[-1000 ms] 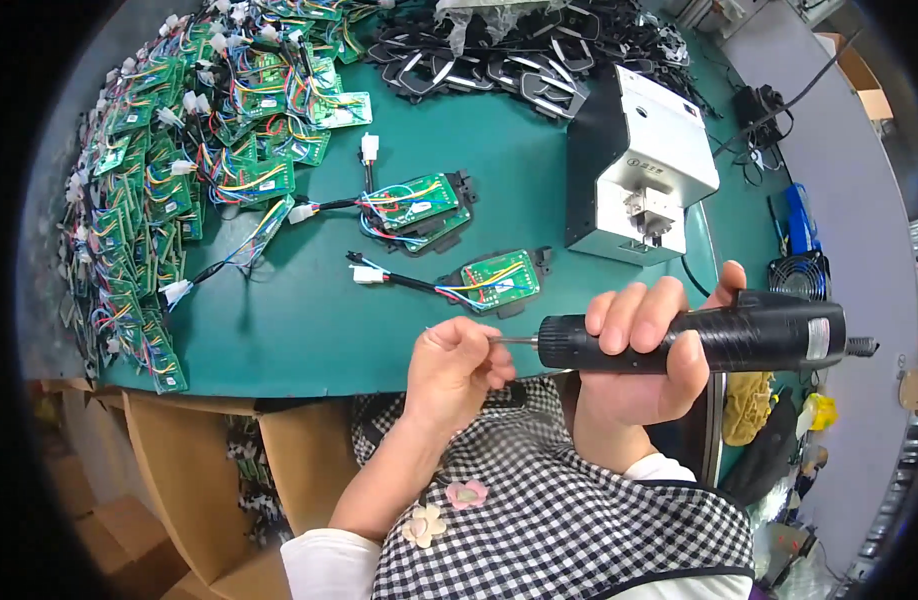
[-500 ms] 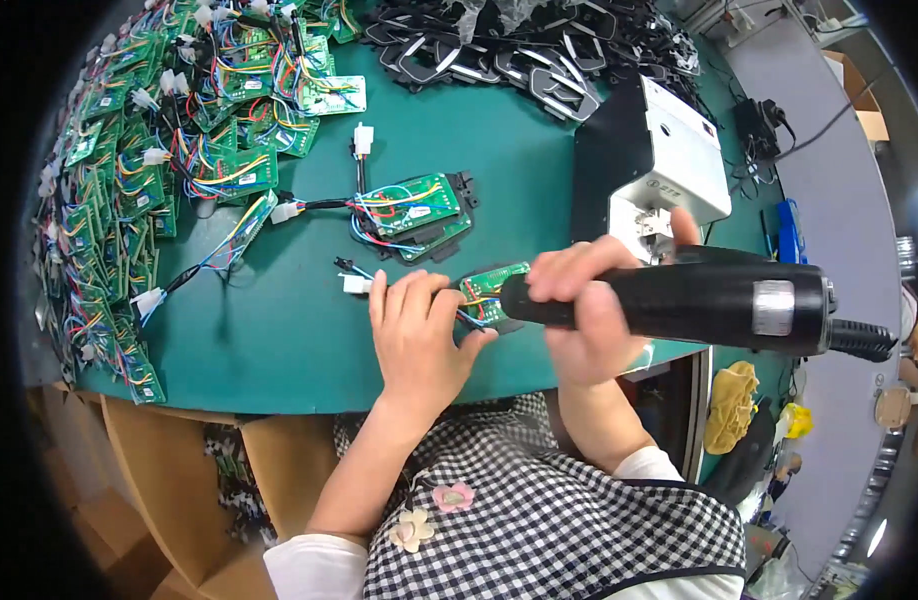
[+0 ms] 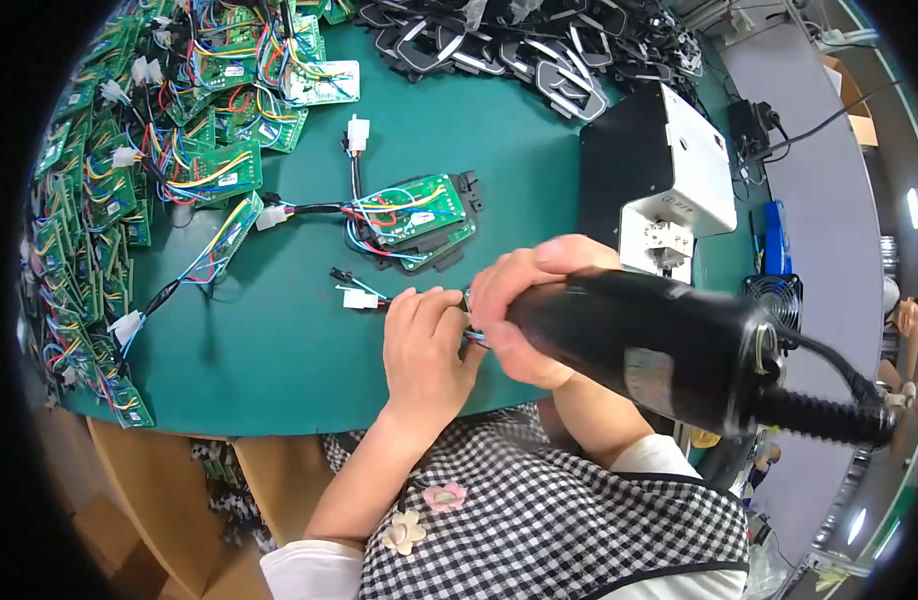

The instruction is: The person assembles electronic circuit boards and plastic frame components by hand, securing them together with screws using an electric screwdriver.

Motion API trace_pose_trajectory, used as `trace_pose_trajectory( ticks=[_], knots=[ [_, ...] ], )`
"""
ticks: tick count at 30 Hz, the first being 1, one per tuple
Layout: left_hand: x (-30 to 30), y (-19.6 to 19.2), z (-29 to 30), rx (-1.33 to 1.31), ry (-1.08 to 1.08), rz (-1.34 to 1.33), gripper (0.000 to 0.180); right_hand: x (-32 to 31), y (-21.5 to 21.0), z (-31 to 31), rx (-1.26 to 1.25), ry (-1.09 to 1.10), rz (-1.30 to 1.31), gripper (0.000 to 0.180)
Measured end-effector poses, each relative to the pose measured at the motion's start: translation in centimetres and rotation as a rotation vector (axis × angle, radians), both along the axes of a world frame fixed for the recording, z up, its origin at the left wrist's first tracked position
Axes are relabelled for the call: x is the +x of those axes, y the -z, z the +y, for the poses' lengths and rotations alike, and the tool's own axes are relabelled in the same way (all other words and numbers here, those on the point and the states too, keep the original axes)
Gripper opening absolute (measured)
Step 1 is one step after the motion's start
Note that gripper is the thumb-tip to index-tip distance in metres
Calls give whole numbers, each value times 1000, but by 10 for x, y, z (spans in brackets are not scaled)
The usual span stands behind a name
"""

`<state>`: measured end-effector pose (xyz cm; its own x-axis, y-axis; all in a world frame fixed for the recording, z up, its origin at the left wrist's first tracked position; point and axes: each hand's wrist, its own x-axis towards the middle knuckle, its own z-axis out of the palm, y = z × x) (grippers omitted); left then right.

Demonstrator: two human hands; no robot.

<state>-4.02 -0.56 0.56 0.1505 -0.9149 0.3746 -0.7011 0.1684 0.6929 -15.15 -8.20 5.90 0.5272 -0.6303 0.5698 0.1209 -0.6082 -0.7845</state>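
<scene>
In my right hand (image 3: 527, 310) is a black electric screwdriver (image 3: 629, 340), its thick body slanting right and toward me and its cord end nearest the right. The tip is hidden by my fingers. Close beside it, my left hand (image 3: 426, 350) is closed over a bundle of coloured wires (image 3: 476, 338) at a circuit board that my hands almost entirely cover. A white connector (image 3: 359, 298) on these wires pokes out left of my left fingers. Farther off lies another green circuit board (image 3: 419, 212) on a black plastic housing (image 3: 467, 190), wired to white connectors.
Wired green circuit boards (image 3: 214, 170) are heaped at the left of the green table (image 3: 289, 370). Black plastic frames (image 3: 554, 75) pile up at the back. A white and black screw feeder (image 3: 704, 165) stands to the right, near a small fan (image 3: 774, 297).
My right hand has brought the screwdriver left, from near the screw feeder to beside my left hand, its rear end swinging toward me. The board there is now mostly covered.
</scene>
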Motion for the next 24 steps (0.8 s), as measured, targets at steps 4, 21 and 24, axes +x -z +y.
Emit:
trace_pose_trajectory(
  ticks=[4, 21, 24],
  knots=[
    [-2, 2, 0, -11, 23, 14, 30, 5, 1, -20, 91, -248, -104, 60],
    [-9, -16, 3, 50, 82, -131, 43, -91, -60, -12, -38, 365, -706, 64],
    [-5, -12, -3, 15, 107, -181, 33, -125, -60, -32, -53, 530, -685, 61]
  ],
)
